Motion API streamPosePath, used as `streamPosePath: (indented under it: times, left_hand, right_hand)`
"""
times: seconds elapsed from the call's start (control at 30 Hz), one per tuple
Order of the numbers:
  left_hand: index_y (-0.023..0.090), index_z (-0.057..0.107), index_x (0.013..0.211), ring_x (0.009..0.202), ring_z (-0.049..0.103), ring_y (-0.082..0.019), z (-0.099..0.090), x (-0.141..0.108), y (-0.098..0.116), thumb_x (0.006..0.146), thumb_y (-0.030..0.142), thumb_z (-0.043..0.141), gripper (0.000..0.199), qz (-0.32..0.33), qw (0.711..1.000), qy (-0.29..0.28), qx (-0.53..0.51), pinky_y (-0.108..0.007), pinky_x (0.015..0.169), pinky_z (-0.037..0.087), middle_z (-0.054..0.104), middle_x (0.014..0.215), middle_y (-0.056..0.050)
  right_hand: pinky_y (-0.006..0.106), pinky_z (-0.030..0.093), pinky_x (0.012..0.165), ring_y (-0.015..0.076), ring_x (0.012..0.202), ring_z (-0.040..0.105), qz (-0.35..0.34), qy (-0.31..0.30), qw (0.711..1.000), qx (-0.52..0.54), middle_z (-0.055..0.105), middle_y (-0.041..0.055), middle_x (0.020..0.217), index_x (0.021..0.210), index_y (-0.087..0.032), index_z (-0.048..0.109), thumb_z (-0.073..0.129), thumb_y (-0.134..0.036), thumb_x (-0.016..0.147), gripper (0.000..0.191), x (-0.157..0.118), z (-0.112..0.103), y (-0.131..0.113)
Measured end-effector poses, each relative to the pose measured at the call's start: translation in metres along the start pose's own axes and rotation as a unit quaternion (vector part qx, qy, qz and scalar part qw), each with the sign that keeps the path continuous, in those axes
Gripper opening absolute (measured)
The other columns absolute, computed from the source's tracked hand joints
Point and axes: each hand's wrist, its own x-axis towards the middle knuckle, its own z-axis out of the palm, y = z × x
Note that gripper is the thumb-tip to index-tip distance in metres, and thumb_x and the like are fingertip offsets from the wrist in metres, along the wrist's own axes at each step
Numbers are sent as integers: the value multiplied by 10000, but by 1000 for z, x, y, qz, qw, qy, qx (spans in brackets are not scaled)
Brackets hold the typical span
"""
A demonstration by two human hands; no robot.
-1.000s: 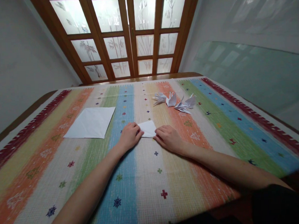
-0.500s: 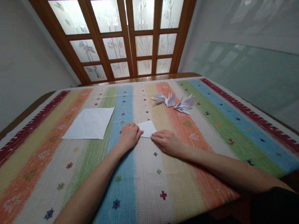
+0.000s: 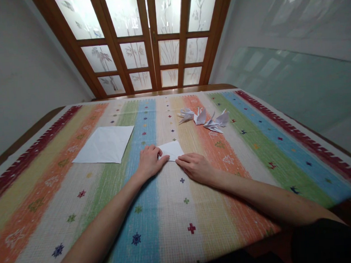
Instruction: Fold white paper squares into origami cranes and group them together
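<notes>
A small folded sheet of white paper lies flat on the striped tablecloth between my hands. My left hand grips its left side, with the thumb on top along the near edge and the fingers curled at the far side. At the near right corner, the fingertips of my right hand press together on the paper's edge. The right thumb is mostly hidden under that hand. Beyond and to the right, several folded white paper cranes stand close together. A larger square sheet of white paper lies to the left.
The table is covered by a tablecloth with coloured stripes and small printed figures. Its wooden edge shows at the far side. Past it stand wooden doors with frosted panes. A glass panel leans along the right wall.
My left hand has shifted slightly left, and its thumb now reaches further along the paper's near edge. More of the paper's left part shows. My right hand has barely moved.
</notes>
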Motion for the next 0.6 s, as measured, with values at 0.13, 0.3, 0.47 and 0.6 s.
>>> streamPosePath:
  times: [0.13, 0.3, 0.47, 0.6]
  left_hand:
    - [184, 678, 748, 912, 563, -241, 0, -3, -5, 880, 427, 567, 298, -3, 1000, 1, -27, -361, 777, 389, 639, 860, -64]
    - [199, 693, 778, 868, 577, -216, -3, -2, -14, 796, 417, 682, 219, 25, 997, -23, -67, -343, 776, 387, 666, 861, -37]
    - [202, 699, 735, 857, 583, -224, -10, 0, -14, 832, 364, 646, 196, 8, 997, -45, -55, -359, 785, 380, 685, 836, -39]
    - [209, 698, 738, 877, 588, -243, -13, 3, -9, 859, 364, 605, 217, -12, 997, -67, -35, -382, 799, 382, 704, 863, -48]
  right_hand:
    - [320, 452, 781, 196, 872, 629, 2, 1, 1000, -12, 695, 111, 1009, 1068, -157, 646, 487, -176, 947, 201, 0, -1, -1]
    - [325, 454, 767, 203, 855, 634, 9, 5, 1000, -24, 701, 118, 1021, 1085, -147, 646, 486, -168, 941, 217, 0, 0, -2]
    - [327, 459, 766, 210, 866, 640, 9, 6, 1000, -28, 703, 124, 1033, 1095, -132, 648, 496, -167, 932, 226, -1, 0, -2]
    - [326, 463, 783, 206, 882, 638, 12, -5, 1000, -21, 701, 125, 1032, 1082, -136, 650, 481, -158, 935, 225, -1, -1, -2]
